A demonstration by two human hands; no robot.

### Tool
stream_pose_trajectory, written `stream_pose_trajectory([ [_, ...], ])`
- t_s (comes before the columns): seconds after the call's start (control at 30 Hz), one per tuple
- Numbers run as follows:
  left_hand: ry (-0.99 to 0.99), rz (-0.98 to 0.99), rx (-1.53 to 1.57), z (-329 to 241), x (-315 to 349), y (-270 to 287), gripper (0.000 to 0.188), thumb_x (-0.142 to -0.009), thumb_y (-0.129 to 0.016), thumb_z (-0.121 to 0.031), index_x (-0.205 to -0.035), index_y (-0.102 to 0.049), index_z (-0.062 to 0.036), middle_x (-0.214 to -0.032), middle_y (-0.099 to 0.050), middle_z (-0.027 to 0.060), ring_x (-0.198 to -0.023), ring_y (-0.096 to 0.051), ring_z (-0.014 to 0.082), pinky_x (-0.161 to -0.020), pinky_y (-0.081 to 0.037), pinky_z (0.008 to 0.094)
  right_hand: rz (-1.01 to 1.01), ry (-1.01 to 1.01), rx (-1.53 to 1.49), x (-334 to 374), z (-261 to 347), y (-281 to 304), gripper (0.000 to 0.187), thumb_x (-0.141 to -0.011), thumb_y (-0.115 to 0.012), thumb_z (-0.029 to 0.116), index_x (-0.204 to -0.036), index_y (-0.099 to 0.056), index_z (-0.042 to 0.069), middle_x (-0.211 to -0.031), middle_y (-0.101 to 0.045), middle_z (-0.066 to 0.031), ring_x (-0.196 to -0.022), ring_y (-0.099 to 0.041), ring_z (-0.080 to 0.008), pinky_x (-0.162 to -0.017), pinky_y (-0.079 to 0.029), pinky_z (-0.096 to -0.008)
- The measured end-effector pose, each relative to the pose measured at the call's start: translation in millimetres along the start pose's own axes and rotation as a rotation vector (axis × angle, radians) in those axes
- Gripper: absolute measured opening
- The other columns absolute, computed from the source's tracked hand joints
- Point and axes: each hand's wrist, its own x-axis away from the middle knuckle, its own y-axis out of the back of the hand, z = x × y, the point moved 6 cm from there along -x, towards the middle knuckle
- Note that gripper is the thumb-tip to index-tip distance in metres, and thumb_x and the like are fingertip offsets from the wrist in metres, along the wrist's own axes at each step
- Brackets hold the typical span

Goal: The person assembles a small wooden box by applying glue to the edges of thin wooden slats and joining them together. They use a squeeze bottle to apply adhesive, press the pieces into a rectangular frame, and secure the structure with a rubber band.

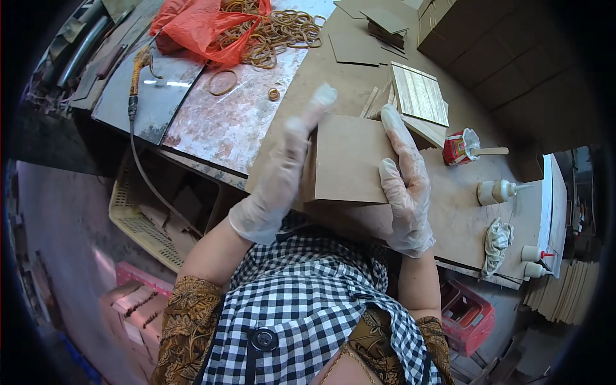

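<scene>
In front of me stands a box of thin brown board (pixel 350 157), its flat top face and part of its left side showing. My right hand (pixel 407 186), in a thin translucent white glove, grips the right edge, thumb on the top face and fingers along the side. My left hand (pixel 282 167), gloved alike and slightly blurred, is at the left side with fingers stretched out flat. Whether its palm presses on the board I cannot tell. Just beyond the box lie slatted pale wooden panels (pixel 420 93).
At right are a red tub with a wooden stick (pixel 461 147), a glue bottle (pixel 497 192), a crumpled rag (pixel 497 246) and small white bottles (pixel 531 254). Brown rubber bands (pixel 292 32) spill from a red plastic bag (pixel 199 32). An orange-handled tool (pixel 136 77) trails a cable. Brown boxes (pixel 513 77) are stacked far right.
</scene>
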Motion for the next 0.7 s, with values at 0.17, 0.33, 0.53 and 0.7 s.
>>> stream_pose_trajectory([
  [0.17, 0.068, 0.019, 0.27, -6, 0, 2, 0.086, -0.089, -0.059, -0.05, -0.149, -0.022, -0.0024, -0.152, -0.029, 0.0118, -0.137, -0.031, 0.0212, -0.114, -0.022, 0.0359, -0.028, -0.034, -0.337, 5, -6, 1, 0.069, -0.086, -0.054, 0.028, -0.143, -0.034, -0.005, -0.151, -0.03, -0.0204, -0.142, -0.025, -0.0294, -0.116, -0.017, -0.038],
  [0.33, 0.046, 0.139, -0.27, -15, 2, -3, 0.099, -0.074, -0.079, -0.035, -0.148, -0.024, -0.002, -0.15, -0.033, 0.0137, -0.135, -0.035, 0.0203, -0.112, -0.028, 0.0356, -0.036, -0.091, -0.325, 5, -7, -4, 0.076, -0.081, -0.059, 0.029, -0.144, -0.033, -0.005, -0.152, -0.029, -0.0202, -0.143, -0.024, -0.0292, -0.116, -0.016, -0.0382],
  [0.53, 0.094, -0.167, -0.061, -7, -14, 11, 0.042, -0.09, -0.065, -0.021, -0.124, -0.057, 0.0009, -0.113, -0.067, 0.0117, -0.103, -0.062, 0.0178, -0.094, -0.047, 0.0296, -0.085, -0.143, -0.39, 6, -7, -8, 0.071, -0.082, -0.057, 0.02, -0.144, -0.032, -0.005, -0.152, -0.029, -0.0186, -0.142, -0.025, -0.0263, -0.116, -0.017, -0.0371],
  [0.7, 0.059, -0.504, 0.078, 1, -18, 52, 0.029, -0.097, -0.056, -0.031, -0.1, -0.067, -0.004, -0.09, -0.07, 0.0065, -0.079, -0.064, 0.0104, -0.079, -0.051, 0.0248, -0.187, -0.202, -0.532, 7, 11, -15, 0.061, -0.094, -0.051, 0.028, -0.144, -0.033, -0.003, -0.15, -0.034, -0.0156, -0.138, -0.032, -0.0244, -0.114, -0.023, -0.0372],
])
